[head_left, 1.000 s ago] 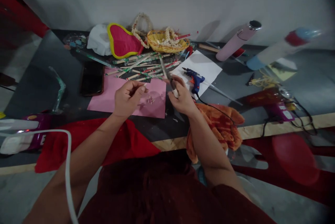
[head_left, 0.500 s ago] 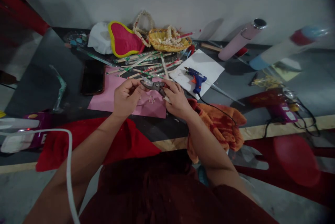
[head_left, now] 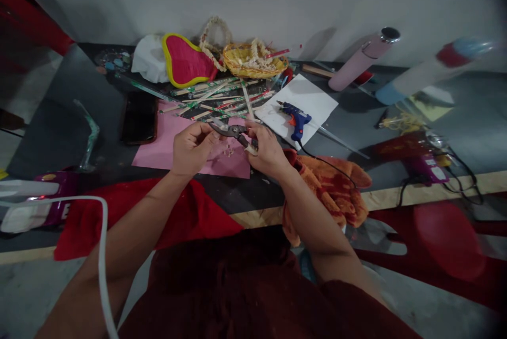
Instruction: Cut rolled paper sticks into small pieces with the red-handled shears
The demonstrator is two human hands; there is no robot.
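My right hand (head_left: 267, 149) is wrapped round the handles of a pair of pruning shears (head_left: 234, 130), whose blades point left. My left hand (head_left: 192, 149) is pinched at the blade end; what its fingertips hold is too small to name. Under both hands lies a pink sheet (head_left: 158, 154) with small pale cut bits (head_left: 228, 151) on it. Just beyond, several wrapped wooden sticks (head_left: 209, 97) lie in a loose pile. A blue glue gun (head_left: 297, 120) rests on a white sheet (head_left: 312, 97) right of my hands.
Along the wall stand a red and yellow shape (head_left: 188, 60), a wicker basket (head_left: 253, 62) and a pink bottle (head_left: 358, 62). A phone (head_left: 139, 117) lies left. Red cloth (head_left: 150, 217) and an orange cloth (head_left: 328, 186) lie at the near edge.
The shears' handles have spread apart a little in my right hand. My left hand stays beside the blades. The whole view has shifted slightly.
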